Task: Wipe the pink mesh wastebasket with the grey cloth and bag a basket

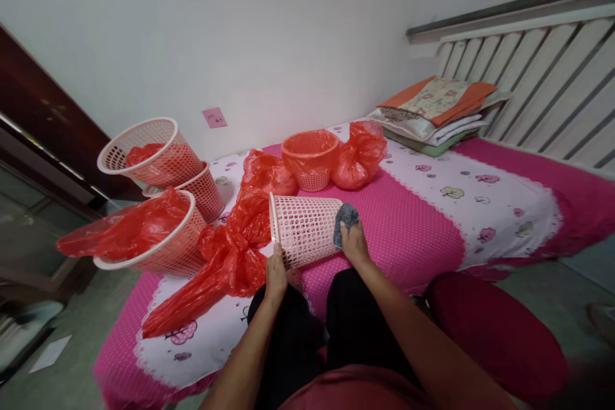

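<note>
A pale pink perforated plastic wastebasket (310,229) lies on its side in front of me, its rim to the left and its base to the right. My left hand (276,272) is closed on the rim at its lower edge. In my right hand (354,242) is a grey cloth (344,221), pressed against the base of the basket. Crumpled red plastic bags (243,256) lie just left of the basket. Behind it stands an upright wastebasket (313,179) lined with a red bag, with a knotted, filled red bag (358,160) beside it.
At the left, more pink baskets (185,163) are stacked or tilted, some holding red bags. Folded bedding (437,109) is piled at the far right of the bed (408,218), by a white slatted headboard (528,90). A dark red round stool (494,333) stands at the right.
</note>
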A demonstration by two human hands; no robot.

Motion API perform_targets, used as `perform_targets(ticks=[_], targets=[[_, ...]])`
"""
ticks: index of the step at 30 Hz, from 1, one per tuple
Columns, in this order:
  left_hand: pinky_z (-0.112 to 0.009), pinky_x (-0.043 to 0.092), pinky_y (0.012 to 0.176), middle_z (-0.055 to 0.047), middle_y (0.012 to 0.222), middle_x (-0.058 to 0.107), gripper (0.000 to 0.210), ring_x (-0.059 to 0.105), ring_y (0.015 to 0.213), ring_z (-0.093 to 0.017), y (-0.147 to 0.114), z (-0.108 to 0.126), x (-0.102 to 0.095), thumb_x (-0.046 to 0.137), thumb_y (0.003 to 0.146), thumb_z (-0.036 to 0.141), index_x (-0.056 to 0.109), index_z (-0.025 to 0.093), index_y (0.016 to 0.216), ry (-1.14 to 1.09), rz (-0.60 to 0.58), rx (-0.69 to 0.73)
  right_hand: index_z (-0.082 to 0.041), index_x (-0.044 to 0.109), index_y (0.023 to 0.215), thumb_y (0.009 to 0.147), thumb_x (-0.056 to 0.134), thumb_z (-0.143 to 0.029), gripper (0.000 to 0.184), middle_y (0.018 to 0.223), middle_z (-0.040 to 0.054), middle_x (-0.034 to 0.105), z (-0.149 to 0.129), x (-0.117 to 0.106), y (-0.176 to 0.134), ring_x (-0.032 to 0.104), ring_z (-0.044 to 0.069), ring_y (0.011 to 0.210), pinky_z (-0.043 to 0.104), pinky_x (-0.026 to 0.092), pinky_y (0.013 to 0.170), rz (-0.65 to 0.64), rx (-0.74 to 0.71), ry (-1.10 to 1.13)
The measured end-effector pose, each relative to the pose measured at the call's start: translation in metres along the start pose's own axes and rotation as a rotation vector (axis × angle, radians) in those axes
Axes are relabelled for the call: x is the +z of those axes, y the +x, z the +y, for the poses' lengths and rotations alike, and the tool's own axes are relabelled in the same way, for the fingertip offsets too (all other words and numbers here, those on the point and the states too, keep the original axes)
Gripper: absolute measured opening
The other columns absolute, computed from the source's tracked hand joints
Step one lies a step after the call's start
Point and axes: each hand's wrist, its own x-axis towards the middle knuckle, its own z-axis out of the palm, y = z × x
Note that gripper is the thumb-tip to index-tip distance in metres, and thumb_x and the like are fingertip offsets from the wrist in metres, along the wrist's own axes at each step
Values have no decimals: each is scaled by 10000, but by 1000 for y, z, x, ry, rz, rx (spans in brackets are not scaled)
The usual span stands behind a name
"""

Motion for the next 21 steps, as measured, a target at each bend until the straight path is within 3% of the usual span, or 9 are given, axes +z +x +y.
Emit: perform_targets(ticks=[6,9,12,16,19,21], targets=[[-333,456,557,-21,543,570,749,554,538,-203,11,19,13,408,859,949,508,264,572,-23,104,41,-143,665,1330,1050,398,-556,566,1315,219,682,6,-9,-11,644,333,1294,552,499,1148,-26,9,56],[-315,434,528,-7,558,566,722,539,525,-187,13,28,14,480,836,938,525,250,620,-52,123,31,-131,697,1286,1045,395,-582,594,1283,227,703,4,-22,-9,673,342,1242,560,504,1140,-41,29,88],[-296,441,537,1,612,602,683,556,559,-179,13,31,12,530,865,885,616,216,754,-53,72,75,-128,724,1257,1044,403,-590,601,1240,225,739,-5,-35,-4,691,355,1204,559,527,1109,-15,65,147],[-292,455,541,-9,659,643,711,577,578,-182,12,28,9,487,900,879,686,197,883,-57,24,70,-159,718,1300,1081,413,-527,526,1257,191,757,-39,-40,-2,691,340,1229,550,535,1113,48,39,216],[-312,498,552,-21,640,643,738,609,592,-203,12,25,7,481,878,915,670,202,831,-60,20,55,-158,680,1394,1096,435,-465,493,1371,201,719,-80,-29,-11,636,345,1344,593,475,1188,15,-109,204],[-330,538,583,-44,670,678,722,656,651,-229,12,24,6,500,886,899,672,201,818,-62,23,53,-185,573,1540,1101,454,-403,505,1504,179,646,-109,-19,-23,562,316,1452,582,411,1254,-68,-243,186]])
